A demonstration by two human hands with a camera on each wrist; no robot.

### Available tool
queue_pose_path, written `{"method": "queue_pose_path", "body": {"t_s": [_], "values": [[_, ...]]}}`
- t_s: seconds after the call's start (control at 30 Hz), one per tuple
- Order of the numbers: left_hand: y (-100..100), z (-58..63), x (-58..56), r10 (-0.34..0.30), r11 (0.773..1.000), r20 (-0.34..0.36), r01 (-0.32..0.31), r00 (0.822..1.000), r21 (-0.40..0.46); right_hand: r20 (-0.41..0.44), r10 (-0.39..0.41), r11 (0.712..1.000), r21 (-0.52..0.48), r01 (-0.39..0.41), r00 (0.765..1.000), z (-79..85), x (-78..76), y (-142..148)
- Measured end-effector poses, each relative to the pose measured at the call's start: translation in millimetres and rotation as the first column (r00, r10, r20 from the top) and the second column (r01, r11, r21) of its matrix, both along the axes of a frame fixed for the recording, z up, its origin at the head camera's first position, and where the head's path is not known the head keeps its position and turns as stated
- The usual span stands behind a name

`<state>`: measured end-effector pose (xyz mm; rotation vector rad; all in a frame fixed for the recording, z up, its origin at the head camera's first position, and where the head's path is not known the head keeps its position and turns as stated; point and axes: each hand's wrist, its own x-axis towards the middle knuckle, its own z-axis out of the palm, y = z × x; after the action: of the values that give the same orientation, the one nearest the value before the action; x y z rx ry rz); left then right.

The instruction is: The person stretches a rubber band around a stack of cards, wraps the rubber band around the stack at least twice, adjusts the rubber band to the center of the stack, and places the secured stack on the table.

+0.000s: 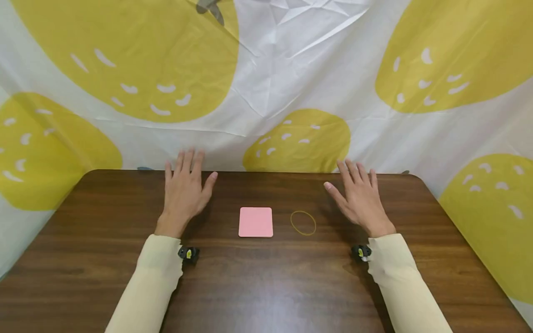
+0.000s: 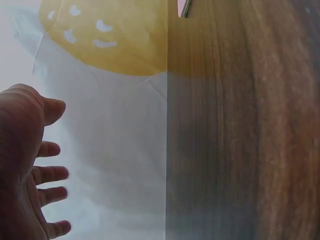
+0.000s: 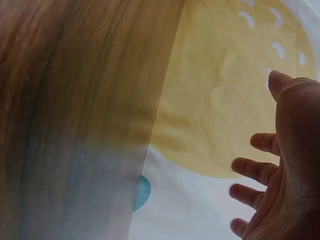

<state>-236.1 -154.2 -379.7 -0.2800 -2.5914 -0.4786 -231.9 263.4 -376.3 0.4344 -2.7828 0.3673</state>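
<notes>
In the head view a square pink pad with rounded corners (image 1: 256,222) lies flat on the brown table, and its corner (image 2: 183,7) shows at the top of the left wrist view with layered edges. Just right of it lies a thin yellow rubber band (image 1: 315,224), spread in an oval loop. My left hand (image 1: 183,196), palm down with fingers spread, is to the left of the pad and holds nothing. To the right of the rubber band is my right hand (image 1: 361,200), likewise spread and holding nothing. Both hands' fingertips reach toward the table's far edge.
A brown wood-grain table (image 1: 266,286) stretches out under both arms. Behind its far edge hangs a white cloth with large yellow fruit prints (image 1: 297,138), which also runs along the sides. Each wrist wears a small black camera, the left one (image 1: 189,254) and the right one (image 1: 361,252).
</notes>
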Motion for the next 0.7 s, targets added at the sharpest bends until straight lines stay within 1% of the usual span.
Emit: {"method": "queue_pose_path", "body": {"t_s": [0.1, 0.17, 0.23, 0.3, 0.4, 0.5, 0.57, 0.7], "values": [[0, -1.6, 0.9, -0.004, 1.000, -0.038, 0.005, 0.999, 0.023, -0.023, 0.013, 1.000, -0.016, -0.014, 1.000, 0.3, 0.2, -2], [1, -1.8, 1.0, -0.001, 0.999, -0.033, 0.002, 0.999, 0.033, -0.014, 0.023, 0.999, -0.033, -0.024, 1.000, 1.5, 1.0, -3], [1, -1.5, 1.4, -0.001, 0.999, -0.005, 0.001, 1.000, 0.045, 0.019, 0.034, 0.998, -0.057, -0.033, 0.999, 2.9, 1.7, -4], [2, -0.7, 1.7, -0.011, 0.998, 0.041, 0.009, 0.999, 0.066, 0.071, 0.046, 0.995, -0.094, -0.040, 0.996, 4.7, 2.8, -6], [3, 0.9, 1.7, -0.047, 0.993, 0.121, 0.033, 0.991, 0.112, 0.157, 0.068, 0.986, -0.159, -0.043, 0.985, 7.1, 3.3, -8], [6, 2.1, 2.1, -0.089, 0.984, 0.206, 0.054, 0.974, 0.172, 0.225, 0.101, 0.972, -0.228, -0.048, 0.969, 8.7, 4.0, -11], [7, 2.6, 2.4, -0.122, 0.977, 0.254, 0.072, 0.959, 0.200, 0.254, 0.122, 0.964, -0.261, -0.053, 0.959, 8.7, 4.4, -14], [11, 1.6, 1.3, -0.205, 0.963, 0.325, 0.132, 0.923, 0.234, 0.285, 0.153, 0.958, -0.280, -0.071, 0.946, 6.4, 4.8, -20]]}}
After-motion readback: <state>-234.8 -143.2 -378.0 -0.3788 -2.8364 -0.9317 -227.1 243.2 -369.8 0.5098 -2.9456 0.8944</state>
